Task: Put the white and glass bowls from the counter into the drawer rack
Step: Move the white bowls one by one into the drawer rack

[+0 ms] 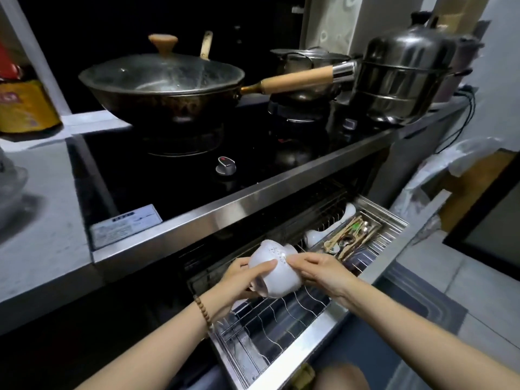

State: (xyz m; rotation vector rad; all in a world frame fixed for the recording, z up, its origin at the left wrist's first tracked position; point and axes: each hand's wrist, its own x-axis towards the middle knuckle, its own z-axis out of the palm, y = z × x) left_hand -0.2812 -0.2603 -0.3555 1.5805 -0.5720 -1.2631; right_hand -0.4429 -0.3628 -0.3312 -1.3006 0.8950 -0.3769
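1. The left grip [243, 277] is clamped on the nested white bowls [277, 273], thumb across the side and fingers under the rims. The right grip [318, 270] curls round their other side. The stack lies tipped on its side between the two grips, directly over the drawer rack [281, 319] and, as far as I can tell, not yet touching its wires.
2. Biggest risk, as I judge it: the stack is nested and tilted, so if either grip loosens, an inner bowl could slide out rim-first and drop onto the wires below.
3. The wire dividers under the grips are narrow. A stack set down whole may not seat in one slot and could roll or chip, so the bowls probably need separating first.
4. Just beyond the right grip lie white spoons [313, 235] and a cutlery basket [354, 237]. A wide swing that way could knock them.
5. The counter edge [253, 204] overhangs above the grips, so lifting carelessly could strike a bowl against it.
6. Far to the left of the left grip, what may be glass bowls [9, 187] wait on the counter.
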